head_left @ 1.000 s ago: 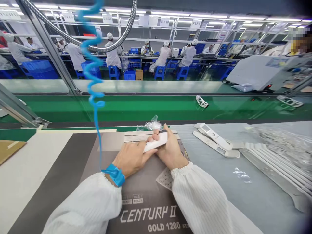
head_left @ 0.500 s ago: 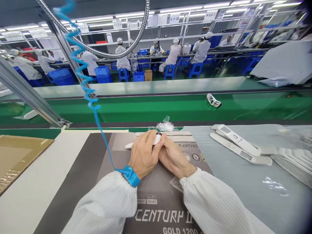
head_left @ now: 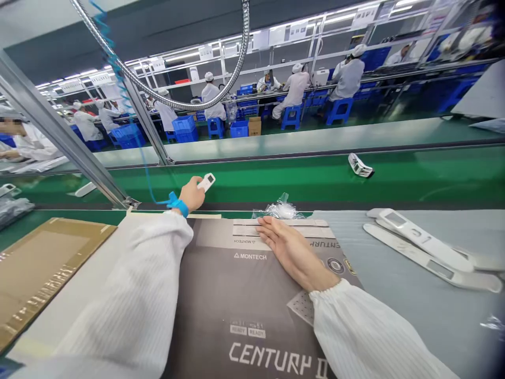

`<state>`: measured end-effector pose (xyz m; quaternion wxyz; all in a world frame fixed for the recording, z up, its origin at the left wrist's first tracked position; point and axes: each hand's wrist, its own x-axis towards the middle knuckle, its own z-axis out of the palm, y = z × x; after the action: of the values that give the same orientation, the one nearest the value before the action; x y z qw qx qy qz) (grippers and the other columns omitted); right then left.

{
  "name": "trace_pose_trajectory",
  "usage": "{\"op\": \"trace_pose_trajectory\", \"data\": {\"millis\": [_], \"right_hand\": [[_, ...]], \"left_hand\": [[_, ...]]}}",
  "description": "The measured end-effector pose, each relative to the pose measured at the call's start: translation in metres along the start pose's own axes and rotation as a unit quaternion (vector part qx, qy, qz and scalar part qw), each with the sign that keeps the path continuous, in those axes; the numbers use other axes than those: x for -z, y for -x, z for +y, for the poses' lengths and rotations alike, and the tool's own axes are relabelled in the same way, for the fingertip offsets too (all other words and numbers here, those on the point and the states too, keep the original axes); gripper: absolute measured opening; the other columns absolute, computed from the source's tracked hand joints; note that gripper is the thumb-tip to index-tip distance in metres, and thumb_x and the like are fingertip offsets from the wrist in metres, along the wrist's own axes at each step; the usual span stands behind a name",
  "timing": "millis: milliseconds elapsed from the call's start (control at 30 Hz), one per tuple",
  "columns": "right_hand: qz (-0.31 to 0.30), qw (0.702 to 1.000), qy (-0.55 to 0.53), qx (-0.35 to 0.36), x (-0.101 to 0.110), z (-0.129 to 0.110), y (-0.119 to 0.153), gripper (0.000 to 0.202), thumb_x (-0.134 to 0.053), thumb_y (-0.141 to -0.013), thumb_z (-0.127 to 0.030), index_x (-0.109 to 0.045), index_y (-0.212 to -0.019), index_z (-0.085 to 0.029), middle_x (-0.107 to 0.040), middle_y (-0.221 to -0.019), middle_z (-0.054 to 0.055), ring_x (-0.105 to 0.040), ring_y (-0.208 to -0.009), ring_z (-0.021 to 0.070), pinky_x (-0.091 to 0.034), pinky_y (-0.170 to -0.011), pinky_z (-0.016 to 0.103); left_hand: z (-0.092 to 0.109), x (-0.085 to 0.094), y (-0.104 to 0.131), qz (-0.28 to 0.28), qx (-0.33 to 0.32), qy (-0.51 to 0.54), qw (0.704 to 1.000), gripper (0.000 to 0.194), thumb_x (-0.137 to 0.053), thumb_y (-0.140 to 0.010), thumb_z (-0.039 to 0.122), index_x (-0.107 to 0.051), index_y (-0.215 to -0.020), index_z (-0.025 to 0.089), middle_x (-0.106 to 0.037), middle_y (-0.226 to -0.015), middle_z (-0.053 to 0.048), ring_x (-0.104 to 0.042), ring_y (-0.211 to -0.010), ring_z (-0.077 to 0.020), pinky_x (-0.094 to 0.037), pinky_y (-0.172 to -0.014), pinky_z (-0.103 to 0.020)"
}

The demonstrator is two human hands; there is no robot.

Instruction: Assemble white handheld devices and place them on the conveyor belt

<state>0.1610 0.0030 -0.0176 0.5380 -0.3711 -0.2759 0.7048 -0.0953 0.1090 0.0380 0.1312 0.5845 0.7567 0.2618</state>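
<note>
My left hand (head_left: 192, 195), wearing a blue wrist strap (head_left: 177, 204), reaches out over the green conveyor belt (head_left: 252, 178). Its fingers are closed round a slim white handheld device (head_left: 207, 182) with a small dark screen. The device's lower part is hidden in the hand. My right hand (head_left: 290, 250) is open, fingers stretched out, over the far part of a dark grey printed cardboard sheet or box (head_left: 221, 295). Crumpled clear plastic (head_left: 282, 209) lies just beyond those fingertips.
Long white plastic housings (head_left: 422, 245) lie on the grey mat at right. A white part (head_left: 360, 165) sits on the belt, another white piece (head_left: 86, 189) farther left. Brown cardboard (head_left: 51, 268) is at left. A metal post (head_left: 67, 126) and a hanging metal hose (head_left: 189, 105) stand near. People sit beyond.
My hands have come apart. The left has carried the white device forward and left over the belt; the right has let go and opened above the cardboard. The view has turned slightly left.
</note>
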Motion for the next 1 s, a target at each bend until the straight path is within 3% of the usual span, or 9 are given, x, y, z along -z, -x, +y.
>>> {"op": "trace_pose_trajectory", "data": {"millis": [67,167,300,400,500,633,800,1000], "right_hand": [[0.003,1.000,-0.003,-0.002,0.000,0.001,0.000,0.018,-0.074,-0.081,-0.037,-0.073,-0.093,-0.023,-0.070,-0.116,0.005,-0.065,-0.105,0.0180,-0.049,-0.103,0.033],[0.005,1.000,-0.012,-0.005,0.001,0.002,-0.002,0.019,-0.077,-0.078,-0.036,-0.074,-0.091,-0.023,-0.070,-0.113,0.004,-0.065,-0.103,0.0170,-0.050,-0.099,0.031],[0.008,1.000,-0.021,-0.007,0.002,0.003,-0.003,0.019,-0.082,-0.072,-0.030,-0.075,-0.088,-0.022,-0.071,-0.107,0.003,-0.066,-0.098,0.0157,-0.049,-0.098,0.030],[0.007,1.000,-0.018,-0.004,0.001,0.002,-0.002,0.022,-0.084,-0.066,-0.023,-0.075,-0.087,-0.021,-0.072,-0.100,0.003,-0.066,-0.094,0.0148,-0.048,-0.098,0.029],[0.009,1.000,-0.010,-0.002,0.002,0.002,-0.002,0.029,-0.086,-0.060,-0.017,-0.075,-0.086,-0.022,-0.072,-0.103,0.002,-0.066,-0.098,0.0151,-0.047,-0.100,0.029],[0.004,1.000,0.011,0.005,0.005,0.004,-0.003,0.034,-0.087,-0.056,-0.013,-0.074,-0.086,-0.023,-0.071,-0.110,0.001,-0.065,-0.104,0.0155,-0.044,-0.106,0.030],[-0.009,1.000,0.029,0.006,0.007,0.003,-0.002,0.034,-0.086,-0.059,-0.013,-0.073,-0.089,-0.024,-0.071,-0.111,0.000,-0.065,-0.105,0.0151,-0.042,-0.110,0.031],[0.006,1.000,0.029,0.002,0.003,0.000,0.001,0.032,-0.087,-0.058,-0.014,-0.073,-0.086,-0.023,-0.071,-0.111,0.001,-0.065,-0.105,0.0160,-0.043,-0.110,0.032]], "left_hand": [[-0.002,-0.003,-0.019,0.016,0.019,-0.024,0.999,0.038,-0.060,-0.080,0.006,-0.057,-0.117,0.016,-0.070,-0.107,-0.014,-0.067,-0.095,-0.0249,-0.048,-0.082,-0.033],[-0.008,-0.007,-0.021,0.040,0.029,-0.046,0.998,0.030,-0.063,-0.076,0.002,-0.060,-0.105,0.009,-0.069,-0.106,-0.017,-0.064,-0.106,-0.0301,-0.045,-0.091,-0.039],[-0.009,-0.007,0.012,0.079,0.001,-0.036,0.996,0.027,-0.056,-0.085,0.007,-0.059,-0.112,0.006,-0.061,-0.123,-0.021,-0.057,-0.117,-0.0316,-0.039,-0.100,-0.046],[-0.003,-0.012,0.047,0.055,-0.015,0.008,0.998,0.023,-0.058,-0.088,0.017,-0.063,-0.109,0.010,-0.067,-0.113,-0.015,-0.063,-0.106,-0.0255,-0.044,-0.096,-0.040],[0.007,-0.030,0.081,0.019,-0.019,0.078,0.997,0.019,-0.059,-0.089,0.025,-0.065,-0.104,0.016,-0.070,-0.104,-0.008,-0.066,-0.095,-0.0195,-0.050,-0.088,-0.032],[0.018,-0.059,0.115,-0.003,-0.062,0.120,0.991,0.014,-0.059,-0.087,0.018,-0.064,-0.100,0.016,-0.069,-0.108,-0.009,-0.062,-0.102,-0.0214,-0.047,-0.094,-0.036],[0.023,-0.072,0.136,0.014,-0.194,-0.003,0.981,0.011,-0.054,-0.089,0.015,-0.062,-0.096,0.018,-0.064,-0.114,-0.009,-0.055,-0.110,-0.0260,-0.044,-0.095,-0.042],[0.021,-0.069,0.135,0.019,-0.178,-0.015,0.984,0.009,-0.055,-0.089,0.016,-0.062,-0.095,0.018,-0.062,-0.118,-0.010,-0.054,-0.114,-0.0266,-0.043,-0.096,-0.043]]}}
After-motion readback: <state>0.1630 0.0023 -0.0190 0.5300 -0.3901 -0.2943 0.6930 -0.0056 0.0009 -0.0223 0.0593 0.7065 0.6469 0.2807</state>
